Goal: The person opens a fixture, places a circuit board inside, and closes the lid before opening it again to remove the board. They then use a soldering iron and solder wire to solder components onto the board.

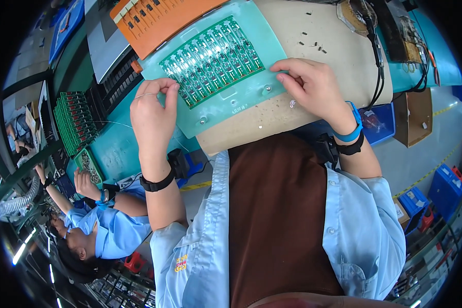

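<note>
A panel of joined green circuit boards point(213, 61) lies on a pale green fixture plate point(236, 105) in front of me. My left hand point(156, 110) is closed in a pinch at the panel's left edge. Across its fingers runs a thin silvery strand, perhaps wire. My right hand point(313, 87) is by the panel's right corner, over the plate's edge. Its thumb and forefinger are slightly apart with nothing visible between them, and the other fingers are curled. Two metal studs stick up near the plate's front edge.
Behind the plate sits an orange tray point(159, 23) of small components. Loose black parts point(318, 47) are scattered on the tan mat point(297, 31). Black cables point(380, 66) hang at the right. At the left are stacked green boards point(74, 120), a parts bin point(90, 167) and a co-worker point(115, 226).
</note>
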{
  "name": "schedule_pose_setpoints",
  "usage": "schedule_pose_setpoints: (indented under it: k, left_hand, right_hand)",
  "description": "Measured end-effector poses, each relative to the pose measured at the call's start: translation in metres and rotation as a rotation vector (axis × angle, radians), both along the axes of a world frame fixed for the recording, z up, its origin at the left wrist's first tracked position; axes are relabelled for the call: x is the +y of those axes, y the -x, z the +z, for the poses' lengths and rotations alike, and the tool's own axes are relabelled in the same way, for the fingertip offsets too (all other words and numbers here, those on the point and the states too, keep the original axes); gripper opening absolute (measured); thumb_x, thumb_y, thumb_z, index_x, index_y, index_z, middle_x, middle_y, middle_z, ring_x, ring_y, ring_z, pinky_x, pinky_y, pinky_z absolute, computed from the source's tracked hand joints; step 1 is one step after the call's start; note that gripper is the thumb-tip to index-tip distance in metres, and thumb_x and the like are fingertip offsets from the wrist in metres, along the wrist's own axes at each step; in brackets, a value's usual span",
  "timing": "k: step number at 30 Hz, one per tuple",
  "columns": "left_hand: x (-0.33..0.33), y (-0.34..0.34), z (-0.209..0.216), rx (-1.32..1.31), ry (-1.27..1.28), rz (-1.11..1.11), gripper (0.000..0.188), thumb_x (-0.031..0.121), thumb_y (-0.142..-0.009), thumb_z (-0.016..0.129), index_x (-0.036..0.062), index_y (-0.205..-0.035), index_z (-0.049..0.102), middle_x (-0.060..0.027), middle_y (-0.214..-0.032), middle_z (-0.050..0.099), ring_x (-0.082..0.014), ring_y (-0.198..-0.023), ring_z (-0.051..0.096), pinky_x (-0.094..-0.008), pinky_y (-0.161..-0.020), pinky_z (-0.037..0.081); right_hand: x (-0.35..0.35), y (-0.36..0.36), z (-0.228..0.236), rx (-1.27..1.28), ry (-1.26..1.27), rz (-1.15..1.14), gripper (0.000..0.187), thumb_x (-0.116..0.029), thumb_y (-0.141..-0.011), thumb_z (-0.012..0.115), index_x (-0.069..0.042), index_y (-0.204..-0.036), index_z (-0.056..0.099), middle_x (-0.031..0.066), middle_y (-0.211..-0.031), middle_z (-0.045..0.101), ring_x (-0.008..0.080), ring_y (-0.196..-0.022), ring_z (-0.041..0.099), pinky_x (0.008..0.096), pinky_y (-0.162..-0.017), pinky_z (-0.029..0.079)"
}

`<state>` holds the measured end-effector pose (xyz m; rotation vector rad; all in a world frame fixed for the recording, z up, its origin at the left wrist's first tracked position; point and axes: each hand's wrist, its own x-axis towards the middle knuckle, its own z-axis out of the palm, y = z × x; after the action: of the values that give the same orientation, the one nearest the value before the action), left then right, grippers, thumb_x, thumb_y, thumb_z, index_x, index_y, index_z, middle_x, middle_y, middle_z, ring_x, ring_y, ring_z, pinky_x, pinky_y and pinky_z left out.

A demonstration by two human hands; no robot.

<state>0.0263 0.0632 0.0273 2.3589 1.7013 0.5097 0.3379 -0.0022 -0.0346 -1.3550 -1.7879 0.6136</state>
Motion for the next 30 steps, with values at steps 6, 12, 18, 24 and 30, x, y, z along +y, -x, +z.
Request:
schedule_pose_setpoints:
  k: [6,12,18,24,30]
  left_hand:
    - [0.014,0.015,0.007,-0.03,0.048,0.039,0.013,0.014,-0.09,0.076,0.0034,-0.096,0.076,-0.0087,-0.087,0.072,-0.0225,-0.076,0.069,-0.0351,-0.068,0.052]
    - [0.075,0.024,0.035,-0.075,0.022,0.175,0.043,0.025,-0.09,0.079,0.0006,-0.124,0.069,-0.0074,-0.097,0.076,-0.0138,-0.08,0.07,-0.0319,-0.075,0.054]
    - [0.143,0.045,-0.001,-0.256,-0.003,0.05,0.064,0.028,-0.086,0.083,-0.0054,-0.134,0.06,-0.0122,-0.11,0.074,-0.0157,-0.086,0.072,-0.0315,-0.083,0.055]
    - [0.152,0.049,-0.001,-0.342,0.107,0.052,0.071,0.027,-0.081,0.089,-0.0065,-0.136,0.059,-0.0114,-0.12,0.072,-0.0144,-0.086,0.07,-0.0302,-0.082,0.055]
    - [0.095,0.042,0.022,-0.377,-0.189,0.089,0.043,0.02,-0.087,0.083,-0.0006,-0.123,0.07,-0.0063,-0.113,0.074,-0.0106,-0.076,0.065,-0.0283,-0.074,0.053]
  right_hand:
    - [-0.001,-0.001,-0.002,0.006,0.01,-0.007,0.015,-0.004,-0.091,0.072,-0.006,-0.105,0.075,0.0065,-0.066,0.061,0.0134,-0.053,0.054,0.0286,-0.051,0.043]
    - [0.0,0.0,0.001,0.001,0.016,-0.012,0.015,-0.004,-0.091,0.072,-0.006,-0.105,0.075,0.0067,-0.066,0.061,0.0132,-0.053,0.054,0.0284,-0.051,0.043]
    - [-0.002,0.003,0.001,0.017,-0.02,-0.013,0.015,-0.003,-0.09,0.072,-0.005,-0.104,0.075,0.0083,-0.069,0.063,0.0141,-0.054,0.056,0.0293,-0.052,0.044]
    - [-0.003,0.002,-0.002,0.02,-0.059,-0.018,0.015,-0.002,-0.089,0.072,-0.005,-0.103,0.074,0.009,-0.071,0.064,0.0149,-0.055,0.057,0.03,-0.053,0.045]
    - [-0.002,0.001,0.001,-0.014,-0.049,-0.013,0.015,-0.002,-0.089,0.072,-0.004,-0.103,0.074,0.0082,-0.071,0.064,0.0148,-0.056,0.057,0.0298,-0.054,0.046]
